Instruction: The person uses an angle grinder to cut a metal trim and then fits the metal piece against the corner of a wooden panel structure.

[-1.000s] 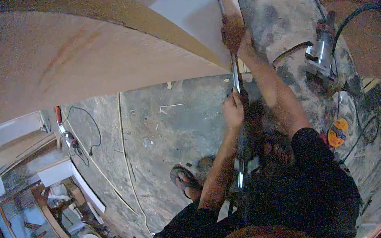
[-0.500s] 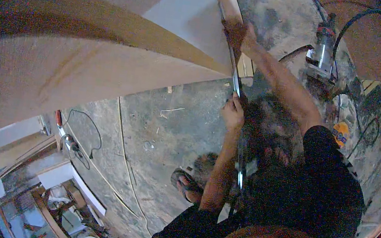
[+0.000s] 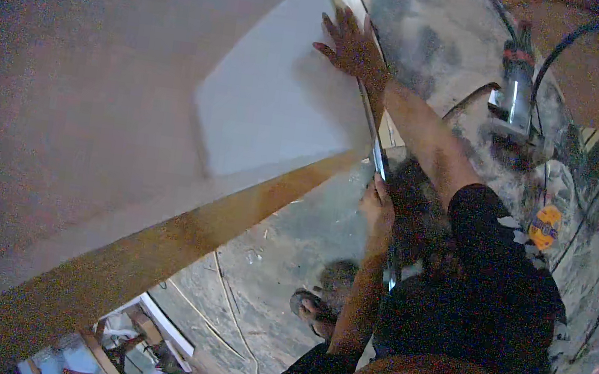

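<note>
A long, thin, shiny metal strip runs from the far edge of a large board toward my body. My left hand is closed around it just below the board's corner. My right hand is spread, fingers apart, over the board's edge beside the strip. Beneath those fingers is a white patch on the pale board. The board's brown edge slants toward the lower left. My right palm hides part of the strip, and whether the palm presses down I cannot tell.
A silver power tool with a black cable stands on the stained floor at the right, with an orange disc nearer me. Offcuts and scraps lie in a wooden frame at lower left. Thin strips lie on the floor.
My right hand has gone from gripping the strip to spread fingers over the board. The board's brown edge now lies lower in view, showing more of the white patch. My left hand keeps its hold.
</note>
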{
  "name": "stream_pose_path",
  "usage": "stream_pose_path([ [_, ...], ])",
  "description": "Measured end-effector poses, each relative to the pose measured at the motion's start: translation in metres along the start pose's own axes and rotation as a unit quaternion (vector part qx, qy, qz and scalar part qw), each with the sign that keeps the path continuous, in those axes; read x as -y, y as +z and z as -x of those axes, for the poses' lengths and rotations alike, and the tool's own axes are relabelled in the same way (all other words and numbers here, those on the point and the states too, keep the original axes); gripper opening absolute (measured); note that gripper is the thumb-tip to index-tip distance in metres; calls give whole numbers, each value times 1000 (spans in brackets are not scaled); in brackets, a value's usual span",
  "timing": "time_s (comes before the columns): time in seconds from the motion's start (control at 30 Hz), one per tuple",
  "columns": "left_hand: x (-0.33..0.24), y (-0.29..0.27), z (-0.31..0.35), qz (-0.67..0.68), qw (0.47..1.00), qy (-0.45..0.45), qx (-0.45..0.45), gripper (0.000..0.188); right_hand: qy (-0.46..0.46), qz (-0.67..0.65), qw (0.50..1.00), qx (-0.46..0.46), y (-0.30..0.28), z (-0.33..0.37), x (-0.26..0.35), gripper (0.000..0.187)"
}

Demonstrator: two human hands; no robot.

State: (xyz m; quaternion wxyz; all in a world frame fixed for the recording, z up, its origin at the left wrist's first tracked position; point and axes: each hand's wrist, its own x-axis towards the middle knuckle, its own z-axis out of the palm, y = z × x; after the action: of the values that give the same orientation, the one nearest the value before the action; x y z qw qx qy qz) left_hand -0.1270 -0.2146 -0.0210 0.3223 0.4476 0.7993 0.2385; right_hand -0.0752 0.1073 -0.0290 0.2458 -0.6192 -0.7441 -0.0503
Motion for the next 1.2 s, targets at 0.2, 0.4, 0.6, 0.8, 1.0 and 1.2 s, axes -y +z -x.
stream_pose_path([
  [0.2, -12, 4, 6, -29, 999, -15, 31, 55, -3, -50, 999, -11, -2, 23, -17, 76],
  [0.4, 6, -16, -8, -64, 998, 20, -6, 51, 9, -130, 990, 59, -39, 91, 6, 70],
  [0.6, -4, -4, 22, -52, 998, 19, 23, 48, -8, -155, 988, 26, -47, 119, -16, 62],
  [0.8, 27, -17, 60, -62, 996, 40, 39, 45, 0, -98, 986, 132, -75, 147, 6, 58],
  [1.0, 64, -16, 103, 53, 992, 23, 110, 35, 50, -187, 978, 84, -109, 188, 13, 64],
  [1.2, 107, -13, 151, -72, 984, 115, 114, 28, 52, -239, 968, 59, -141, 224, 11, 63],
])
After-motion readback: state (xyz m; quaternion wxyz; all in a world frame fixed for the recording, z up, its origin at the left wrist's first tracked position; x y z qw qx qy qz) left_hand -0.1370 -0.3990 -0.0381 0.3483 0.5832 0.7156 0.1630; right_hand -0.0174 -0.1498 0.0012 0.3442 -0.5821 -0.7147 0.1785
